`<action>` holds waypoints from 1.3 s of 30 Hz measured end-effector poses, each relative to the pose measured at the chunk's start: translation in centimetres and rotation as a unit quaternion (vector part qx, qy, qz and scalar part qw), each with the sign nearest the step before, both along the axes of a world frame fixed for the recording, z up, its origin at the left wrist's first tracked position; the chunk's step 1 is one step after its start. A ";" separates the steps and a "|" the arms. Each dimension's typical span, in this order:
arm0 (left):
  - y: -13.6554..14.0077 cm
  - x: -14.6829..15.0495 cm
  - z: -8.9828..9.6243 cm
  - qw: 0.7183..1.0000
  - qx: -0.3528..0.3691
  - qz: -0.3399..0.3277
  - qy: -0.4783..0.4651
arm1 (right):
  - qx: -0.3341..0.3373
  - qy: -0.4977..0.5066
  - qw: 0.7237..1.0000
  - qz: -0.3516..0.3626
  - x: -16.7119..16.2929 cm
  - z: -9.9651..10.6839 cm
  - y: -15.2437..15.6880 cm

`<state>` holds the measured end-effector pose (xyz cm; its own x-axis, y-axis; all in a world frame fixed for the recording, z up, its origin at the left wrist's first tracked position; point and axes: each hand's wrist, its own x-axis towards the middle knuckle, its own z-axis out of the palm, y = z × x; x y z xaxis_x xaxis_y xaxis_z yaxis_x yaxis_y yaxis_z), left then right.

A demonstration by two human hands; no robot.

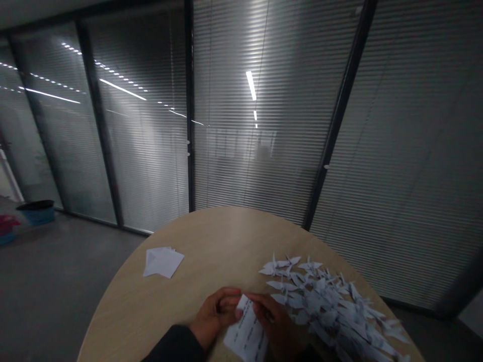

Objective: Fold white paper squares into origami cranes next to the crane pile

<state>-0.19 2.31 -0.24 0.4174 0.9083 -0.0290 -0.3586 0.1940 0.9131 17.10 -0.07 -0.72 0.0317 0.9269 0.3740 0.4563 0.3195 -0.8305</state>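
Note:
Between my hands is a piece of printed white paper (246,336), partly folded, its narrow tip pointing away from me. My left hand (218,312) grips its left edge, thumb on top and fingers curled behind. On the other side my right hand (274,322) pinches the paper near the upper tip. Close by on the right lies a pile of folded paper cranes (332,306), spread over that side of the table. A small stack of white paper sheets (164,262) rests farther off to the left.
The round wooden table (226,241) has its far edge near a glass partition with blinds (256,176). On the floor at far left stand a blue bin (38,213) and a second bin with a pink liner (6,229).

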 end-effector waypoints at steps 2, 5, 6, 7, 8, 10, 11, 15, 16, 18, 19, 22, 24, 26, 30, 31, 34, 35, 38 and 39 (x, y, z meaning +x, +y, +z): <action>-0.2 0.1 0.0 0.999 0.021 -0.024 0.035 | 0.006 -0.019 1.000 0.025 -0.3 0.1 -0.2; -0.6 0.2 0.1 0.994 0.041 -0.062 0.084 | 0.001 -0.026 0.999 0.033 -0.7 0.2 -0.4; -0.7 0.3 0.1 0.993 0.042 -0.071 0.090 | -0.002 -0.028 0.999 0.028 -0.7 0.2 -0.4; -0.7 0.3 0.0 0.992 0.042 -0.076 0.093 | -0.005 -0.028 0.999 0.020 -0.8 0.1 -0.4; -0.8 0.4 0.0 0.992 0.040 -0.076 0.093 | -0.010 -0.028 0.999 0.012 -0.8 0.1 -0.4; -0.8 0.3 0.0 0.993 0.029 -0.058 0.097 | -0.017 -0.022 1.000 -0.012 -0.8 -0.1 -0.3; -0.7 0.3 0.1 0.994 0.023 -0.047 0.101 | -0.021 -0.013 0.999 -0.028 -0.8 -0.3 -0.2; -0.3 0.1 0.2 0.995 0.018 -0.008 0.101 | -0.063 0.064 0.994 -0.054 -0.6 -0.8 0.1; -0.2 0.1 0.2 0.995 0.022 -0.001 0.097 | -0.080 0.095 0.991 -0.043 -0.6 -0.8 0.2; -0.2 0.1 0.2 0.996 0.025 0.011 0.084 | -0.104 0.155 0.982 -0.017 -0.5 -0.7 0.3; -0.1 0.1 0.2 0.997 0.023 0.014 0.076 | -0.113 0.181 0.977 -0.005 -0.5 -0.5 0.3; -0.2 0.1 0.1 0.999 0.007 0.006 0.044 | -0.123 0.226 0.966 -0.016 -0.6 0.2 0.2; -0.2 0.2 0.1 1.000 0.000 -0.001 0.027 | -0.120 0.240 0.962 -0.042 -0.7 0.6 0.2; -0.3 0.3 0.2 1.000 -0.004 0.000 0.015 | -0.111 0.247 0.961 -0.060 -0.8 0.8 0.1; -0.4 0.4 0.5 1.000 -0.018 0.000 -0.004 | -0.105 0.215 0.967 -0.086 -0.8 1.1 -0.1; -0.4 0.4 0.5 1.000 -0.024 0.001 -0.008 | -0.106 0.194 0.971 -0.091 -0.8 1.3 -0.2; -0.5 0.4 0.9 0.999 -0.044 0.007 -0.026 | -0.090 0.111 0.985 -0.093 -0.7 1.7 -0.6; -0.5 0.4 1.0 0.998 -0.051 0.009 -0.032 | -0.075 0.081 0.989 -0.094 -0.7 1.7 -0.7; -0.7 0.4 1.4 0.996 -0.068 0.014 -0.048 | -0.009 0.004 0.997 -0.083 -0.6 1.5 -0.9; -0.7 0.4 1.5 0.996 -0.071 0.016 -0.051 | 0.014 -0.017 0.997 -0.073 -0.6 1.4 -1.0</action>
